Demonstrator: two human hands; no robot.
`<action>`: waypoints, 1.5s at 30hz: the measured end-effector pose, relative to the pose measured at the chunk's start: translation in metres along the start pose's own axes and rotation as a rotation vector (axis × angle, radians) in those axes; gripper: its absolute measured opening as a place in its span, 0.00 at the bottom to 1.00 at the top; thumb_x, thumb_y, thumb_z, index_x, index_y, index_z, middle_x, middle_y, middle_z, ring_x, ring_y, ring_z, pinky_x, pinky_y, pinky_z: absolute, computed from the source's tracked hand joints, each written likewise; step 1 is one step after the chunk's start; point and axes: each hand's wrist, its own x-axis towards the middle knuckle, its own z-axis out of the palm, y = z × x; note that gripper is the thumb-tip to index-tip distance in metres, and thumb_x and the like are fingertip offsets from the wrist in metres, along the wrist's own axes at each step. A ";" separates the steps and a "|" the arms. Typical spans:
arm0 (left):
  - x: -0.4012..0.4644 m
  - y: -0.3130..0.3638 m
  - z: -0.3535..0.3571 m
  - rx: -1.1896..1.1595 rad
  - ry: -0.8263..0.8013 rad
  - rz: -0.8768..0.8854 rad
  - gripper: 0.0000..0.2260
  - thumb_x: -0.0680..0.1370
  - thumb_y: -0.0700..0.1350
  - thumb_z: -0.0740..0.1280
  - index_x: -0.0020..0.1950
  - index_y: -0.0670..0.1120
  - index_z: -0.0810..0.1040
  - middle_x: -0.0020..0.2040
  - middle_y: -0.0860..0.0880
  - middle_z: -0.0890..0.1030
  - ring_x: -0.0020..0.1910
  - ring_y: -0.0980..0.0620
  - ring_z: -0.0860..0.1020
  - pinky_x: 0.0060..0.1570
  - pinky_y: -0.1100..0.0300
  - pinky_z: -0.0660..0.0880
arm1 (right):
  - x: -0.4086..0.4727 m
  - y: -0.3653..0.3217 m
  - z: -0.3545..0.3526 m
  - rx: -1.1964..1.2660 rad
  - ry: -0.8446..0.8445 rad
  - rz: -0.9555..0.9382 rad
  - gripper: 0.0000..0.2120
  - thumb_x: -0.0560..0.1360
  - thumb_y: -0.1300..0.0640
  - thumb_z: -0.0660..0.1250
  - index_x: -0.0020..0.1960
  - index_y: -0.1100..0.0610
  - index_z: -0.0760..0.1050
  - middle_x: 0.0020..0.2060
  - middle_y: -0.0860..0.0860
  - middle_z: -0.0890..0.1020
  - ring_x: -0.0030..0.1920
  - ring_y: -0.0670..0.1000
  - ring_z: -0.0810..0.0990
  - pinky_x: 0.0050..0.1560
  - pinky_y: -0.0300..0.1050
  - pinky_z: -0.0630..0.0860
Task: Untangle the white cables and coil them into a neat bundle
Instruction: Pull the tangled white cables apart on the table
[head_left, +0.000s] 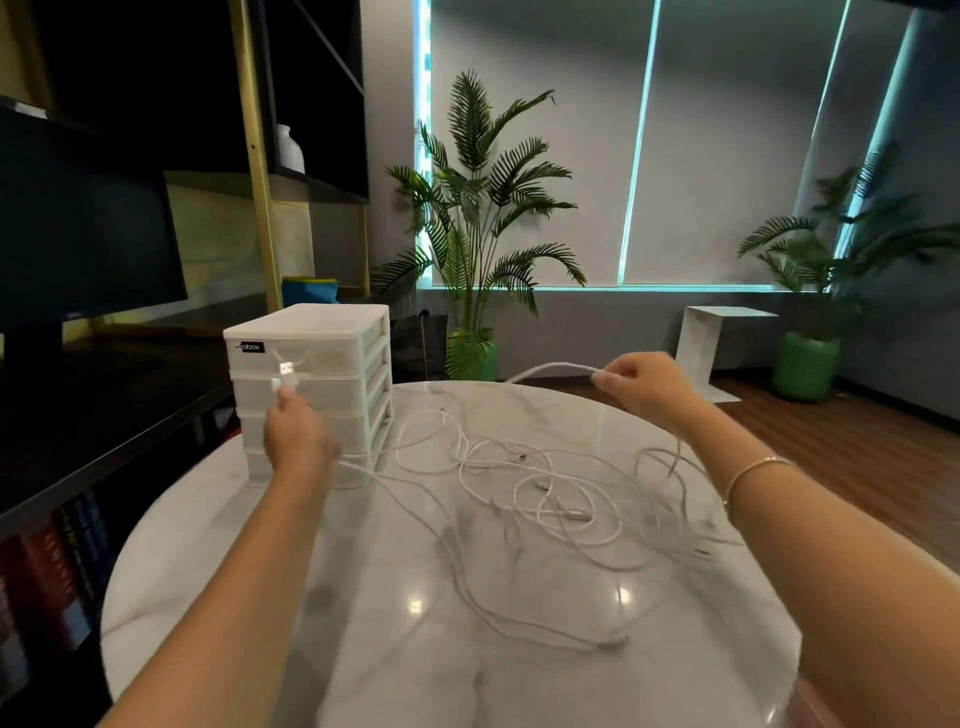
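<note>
Several white cables (524, 488) lie tangled in loose loops across the middle of the round marble table (405, 623). My left hand (296, 436) is raised at the left and pinches the plug ends (284, 375) of cables in front of the drawer unit. My right hand (641, 382) is lifted at the right and pinches a white cable (550, 368) that arcs out to the left of its fingers. From that hand a strand drops blurred to the heap on the table.
A white plastic drawer unit (317, 384) stands on the table's far left. A dark monitor (78, 228) and black shelving are at the left. Potted palms (478, 218), a white side table (711, 348) and wood floor lie beyond the table.
</note>
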 end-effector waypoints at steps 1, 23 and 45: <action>0.009 0.000 -0.007 0.062 0.072 0.036 0.21 0.82 0.56 0.50 0.58 0.42 0.74 0.50 0.41 0.77 0.48 0.45 0.78 0.53 0.49 0.77 | 0.003 0.005 -0.008 0.008 0.040 0.036 0.15 0.77 0.46 0.64 0.46 0.58 0.81 0.38 0.52 0.79 0.44 0.53 0.77 0.48 0.48 0.73; -0.053 0.004 0.026 0.166 -0.361 0.062 0.20 0.79 0.62 0.55 0.49 0.46 0.73 0.32 0.50 0.68 0.26 0.56 0.61 0.25 0.63 0.60 | -0.018 -0.098 -0.019 -0.111 -0.273 -0.139 0.23 0.74 0.38 0.63 0.47 0.58 0.82 0.34 0.53 0.76 0.32 0.50 0.72 0.29 0.41 0.68; -0.050 -0.001 0.024 0.227 -0.358 0.051 0.11 0.77 0.51 0.67 0.55 0.46 0.74 0.32 0.48 0.65 0.27 0.53 0.60 0.26 0.60 0.59 | -0.008 -0.068 -0.038 -0.386 0.028 -0.135 0.11 0.77 0.52 0.63 0.55 0.55 0.79 0.50 0.53 0.80 0.50 0.53 0.75 0.49 0.45 0.74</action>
